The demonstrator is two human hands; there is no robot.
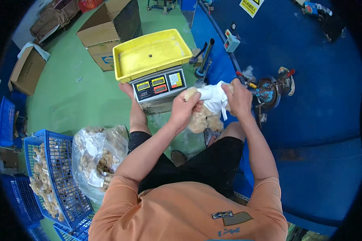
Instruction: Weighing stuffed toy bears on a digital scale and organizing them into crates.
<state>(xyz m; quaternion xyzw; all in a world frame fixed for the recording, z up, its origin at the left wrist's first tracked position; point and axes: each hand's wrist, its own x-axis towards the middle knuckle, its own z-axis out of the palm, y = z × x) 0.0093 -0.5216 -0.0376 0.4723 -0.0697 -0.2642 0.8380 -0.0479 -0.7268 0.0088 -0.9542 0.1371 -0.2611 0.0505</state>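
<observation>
Between my two hands hangs a beige plush toy [200,121] in a white garment [214,97], its furry legs pointing down toward my lap. My left hand [184,109] pinches one upper end of it, with a tuft of beige fur showing above the thumb. On the other side, my right hand [240,99] is closed on the opposite end beside the white cloth. The fingertips of the right hand are partly hidden behind the toy.
A digital scale [157,105] carrying a yellow tray [122,71] stands ahead. At right, a blue machine [313,112] has a round metal fitting [265,93] close to my right hand. A clear bag [82,160] and a blue crate [64,176] hold plush toys at left. Cardboard boxes [102,50] stand beyond.
</observation>
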